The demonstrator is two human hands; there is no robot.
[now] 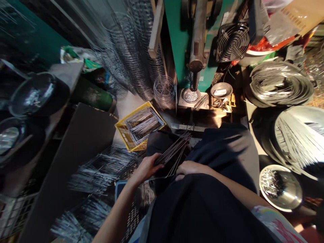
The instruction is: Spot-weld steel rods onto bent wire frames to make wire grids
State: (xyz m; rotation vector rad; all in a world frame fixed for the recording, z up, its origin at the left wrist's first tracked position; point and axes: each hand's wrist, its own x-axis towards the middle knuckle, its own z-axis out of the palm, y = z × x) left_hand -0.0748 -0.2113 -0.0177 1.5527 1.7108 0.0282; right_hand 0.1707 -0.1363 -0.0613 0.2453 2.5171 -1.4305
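Observation:
My left hand (149,166) is closed round the lower end of a loose bundle of thin metal rods (174,148), which fan out up and to the right over my lap. Close to the rods' right side, my right hand (188,168) rests on the dark cloth with its fingers curled; whatever it holds, if anything, is hidden. Just beyond my left knee, a yellow crate (121,132) holds more straight rods (145,125). Further bundles of rods (96,177) lie at the lower left, beside my left forearm.
A green machine (177,40) stands ahead, with a dish of small metal pieces (191,96) below its press head. Tall stacks of wire rings (126,50) are left of it. At right are wire coils (280,84), a large basin of rods (298,135) and a metal bowl (293,190).

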